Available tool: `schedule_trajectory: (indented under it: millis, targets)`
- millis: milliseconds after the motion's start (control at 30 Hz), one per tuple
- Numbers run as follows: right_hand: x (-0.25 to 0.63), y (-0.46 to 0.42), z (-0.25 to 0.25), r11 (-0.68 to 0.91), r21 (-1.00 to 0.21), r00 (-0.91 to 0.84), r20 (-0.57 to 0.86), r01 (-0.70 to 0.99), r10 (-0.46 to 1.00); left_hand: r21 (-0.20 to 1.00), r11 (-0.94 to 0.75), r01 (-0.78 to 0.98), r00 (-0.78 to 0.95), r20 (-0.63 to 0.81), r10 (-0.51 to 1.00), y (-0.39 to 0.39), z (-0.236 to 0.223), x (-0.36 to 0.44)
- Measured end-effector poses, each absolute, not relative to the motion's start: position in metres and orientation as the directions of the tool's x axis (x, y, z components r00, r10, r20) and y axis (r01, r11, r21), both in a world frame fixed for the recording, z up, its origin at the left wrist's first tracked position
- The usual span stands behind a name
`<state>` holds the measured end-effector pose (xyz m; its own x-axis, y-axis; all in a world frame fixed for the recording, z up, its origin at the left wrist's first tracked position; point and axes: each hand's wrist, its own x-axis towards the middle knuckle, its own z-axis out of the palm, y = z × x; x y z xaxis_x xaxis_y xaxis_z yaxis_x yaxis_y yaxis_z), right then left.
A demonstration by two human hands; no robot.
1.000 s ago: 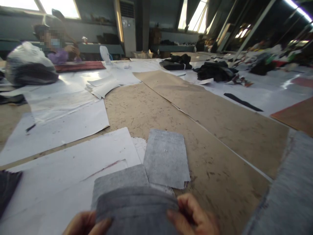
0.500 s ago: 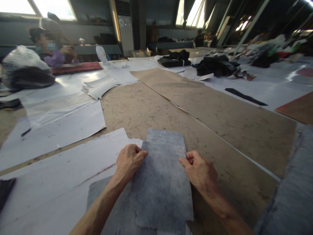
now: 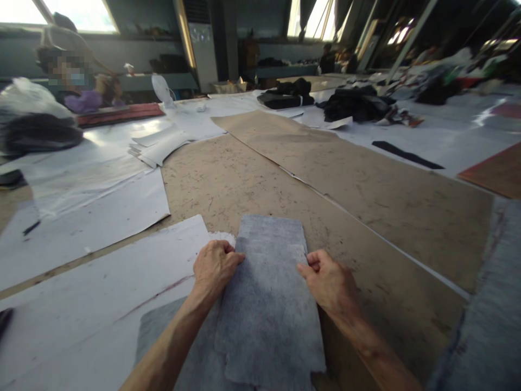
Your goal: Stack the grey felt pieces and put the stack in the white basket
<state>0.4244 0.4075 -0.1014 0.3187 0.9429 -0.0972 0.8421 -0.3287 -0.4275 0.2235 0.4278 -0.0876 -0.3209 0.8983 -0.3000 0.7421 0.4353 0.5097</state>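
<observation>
A grey felt piece (image 3: 268, 304) lies flat on the brown table, on top of another grey felt piece (image 3: 271, 231) whose far end shows beyond it. My left hand (image 3: 214, 265) is closed, pinching the top piece's left edge. My right hand (image 3: 328, 279) is closed, pinching its right edge. A third grey felt piece (image 3: 179, 347) lies under them, at the lower left.
White paper sheets (image 3: 101, 282) cover the table to the left. Brown board (image 3: 358, 190) stretches ahead and right. Grey fabric (image 3: 488, 315) lies at the right edge. Dark cloth piles (image 3: 358, 103) sit far back. A person (image 3: 77, 81) works at the far left.
A second ago both hands held the grey piece up near the bottom edge. They have since laid it on the flat piece and keep pinching its two side edges.
</observation>
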Motion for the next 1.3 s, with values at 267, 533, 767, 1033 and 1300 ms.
schedule_trajectory:
  millis: [267,533,767,1033,1300]
  targets:
    - [0.43,0.41,-0.105,-0.313,-0.502,0.309,-0.095,0.806,0.946,0.512,0.445,0.735,-0.325,-0.31,0.893,0.427,-0.09,0.223]
    - [0.429,0.409,-0.105,-0.317,-0.505,0.31,-0.1,0.802,0.945,0.512,0.432,0.742,-0.313,-0.306,0.899,0.424,-0.089,0.225]
    - [0.429,0.411,-0.101,-0.333,-0.454,0.309,-0.129,0.826,0.942,0.496,0.428,0.756,-0.322,-0.288,0.902,0.423,-0.089,0.226]
    - [0.413,0.397,-0.093,-0.317,-0.235,0.316,-0.045,0.919,0.948,0.456,0.423,0.783,-0.342,-0.253,0.905,0.421,-0.093,0.232]
    - [0.407,0.384,-0.106,0.174,-0.019,-0.141,0.504,0.984,0.852,0.45,0.406,0.796,-0.354,-0.199,0.914,0.418,-0.099,0.234]
